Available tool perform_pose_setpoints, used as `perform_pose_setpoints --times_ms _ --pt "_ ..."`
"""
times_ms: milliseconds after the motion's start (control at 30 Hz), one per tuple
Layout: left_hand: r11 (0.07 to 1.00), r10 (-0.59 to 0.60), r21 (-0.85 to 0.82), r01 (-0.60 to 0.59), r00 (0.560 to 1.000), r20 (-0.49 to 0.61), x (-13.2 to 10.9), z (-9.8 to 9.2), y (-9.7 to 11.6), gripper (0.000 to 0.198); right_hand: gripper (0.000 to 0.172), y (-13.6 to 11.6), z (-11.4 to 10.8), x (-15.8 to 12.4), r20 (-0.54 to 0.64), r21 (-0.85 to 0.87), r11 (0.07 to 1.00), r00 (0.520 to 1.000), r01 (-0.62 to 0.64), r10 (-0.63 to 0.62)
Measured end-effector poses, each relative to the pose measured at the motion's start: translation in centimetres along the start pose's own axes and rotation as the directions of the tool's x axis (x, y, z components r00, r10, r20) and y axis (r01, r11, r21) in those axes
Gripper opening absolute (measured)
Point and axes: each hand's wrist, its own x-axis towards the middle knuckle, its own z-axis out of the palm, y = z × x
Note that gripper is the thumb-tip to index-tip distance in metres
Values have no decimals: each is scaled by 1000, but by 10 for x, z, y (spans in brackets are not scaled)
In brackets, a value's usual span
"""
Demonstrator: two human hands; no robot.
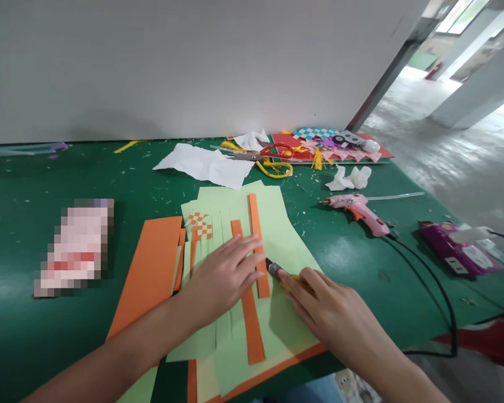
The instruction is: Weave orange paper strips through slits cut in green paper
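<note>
One sharp knife (275, 270), very close fingers.
Left hand (222, 274) presses the green paper (277, 224) flat; right hand (331, 313) grips the knife beside it. A slip might cut fingers.

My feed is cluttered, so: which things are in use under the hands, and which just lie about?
In use: left hand, right hand, craft knife, green paper, orange strips.
Lying about: scissors, glue gun, white sheet, power strip.
</note>
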Motion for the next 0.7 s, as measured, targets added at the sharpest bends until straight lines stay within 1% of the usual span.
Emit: perform_pose_setpoints --times_ms 67,167,300,500,700 --pt "999 -16 37 16 1000 10 2 2 -4 35 33 1 0 1 -6 12 1000 1000 -6 6" --pt "998 -11 56 9 999 34 3 3 -6 38 32 3 0 2 -9 28 999 1000 -17 17" --pt "999 -19 46 17 999 35 2 4 -4 37 34 3 0 2 3 27 1000 1000 -12 11" --pt "999 -32 12 32 998 45 2 3 -4 36 32 5 1 5 -41 32 999 999 -32 33" --pt "999 -41 1 41 998 53 2 3 -5 35 32 10 4 13 -54 9 999 997 -49 50"
